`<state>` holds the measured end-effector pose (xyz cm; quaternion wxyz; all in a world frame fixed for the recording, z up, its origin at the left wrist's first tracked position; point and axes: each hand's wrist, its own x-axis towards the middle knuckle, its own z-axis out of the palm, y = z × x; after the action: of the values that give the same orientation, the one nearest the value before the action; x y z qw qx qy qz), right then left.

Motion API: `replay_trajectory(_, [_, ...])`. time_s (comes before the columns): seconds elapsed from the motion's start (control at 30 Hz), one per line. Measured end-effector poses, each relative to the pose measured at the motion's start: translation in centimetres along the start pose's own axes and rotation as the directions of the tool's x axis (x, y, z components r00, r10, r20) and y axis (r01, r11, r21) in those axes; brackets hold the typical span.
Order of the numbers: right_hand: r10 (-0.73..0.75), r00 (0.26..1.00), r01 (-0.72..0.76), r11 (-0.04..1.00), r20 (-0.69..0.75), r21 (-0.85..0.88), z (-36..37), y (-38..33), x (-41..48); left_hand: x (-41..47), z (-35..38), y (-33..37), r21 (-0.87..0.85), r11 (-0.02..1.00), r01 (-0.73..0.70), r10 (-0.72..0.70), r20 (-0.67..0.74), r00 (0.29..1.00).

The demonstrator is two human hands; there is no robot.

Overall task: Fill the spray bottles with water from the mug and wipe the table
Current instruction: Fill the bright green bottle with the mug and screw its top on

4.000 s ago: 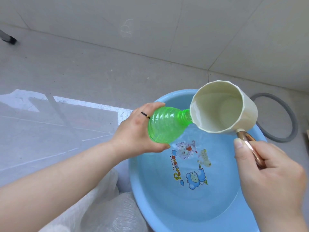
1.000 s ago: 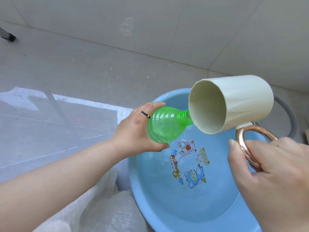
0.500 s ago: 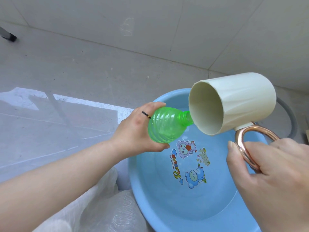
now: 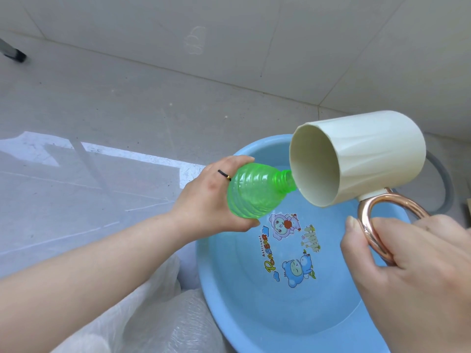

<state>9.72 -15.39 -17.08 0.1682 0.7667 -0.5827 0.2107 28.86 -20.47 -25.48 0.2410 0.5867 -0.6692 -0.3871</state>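
Tipping cream mug [image 4: 369,154] over green bottle [image 4: 254,194], above blue basin [image 4: 229,301]

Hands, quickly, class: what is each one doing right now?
Left hand: closed round the green bottle.
Right hand: closed on the cream mug by its copper handle.

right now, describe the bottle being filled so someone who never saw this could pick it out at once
Find the large blue basin with cartoon pictures on its bottom. Over its far left part, the left hand grips a bottle tilted toward the cream mug, its neck at the mug's lip. It is the only see-through bright green thing, ribbed and capless.
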Motion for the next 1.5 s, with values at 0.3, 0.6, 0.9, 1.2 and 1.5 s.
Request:
replay_trajectory(0.3, [-0.039,0.999,0.040,0.999,-0.029,0.023,-0.3,-0.3,0.3,0.0,0.0,0.0,0.008,1.000,-0.014,0.014,-0.003,1.000])
replay_trajectory(0.6, [0.114,0.993,-0.110,0.988,-0.031,0.109,0.1,-0.8,0.2,0.1,0.0,0.0,-0.010,1.000,-0.001,0.001,-0.014,1.000])
replay_trajectory(0.9, [0.672,0.603,-0.778,0.377,0.430,0.502,-0.2,-2.0,0.7,-0.5,-0.3,0.0,-0.156,0.988,0.016,-0.025,-0.055,0.998])
replay_trajectory(1.2, [0.686,0.399,-0.652,-0.254,0.608,0.715,-6.3,-2.8,4.4,-3.1,-2.8,5.9,-0.381,0.921,-0.085,0.054,-0.091,0.994])
replay_trajectory(1.5, [0.740,0.450,-0.481,-0.271,0.500,0.834,-19.6,-2.4,3.2,-7.9,-8.2,16.5,-0.434,0.867,-0.244,0.221,-0.102,0.970])
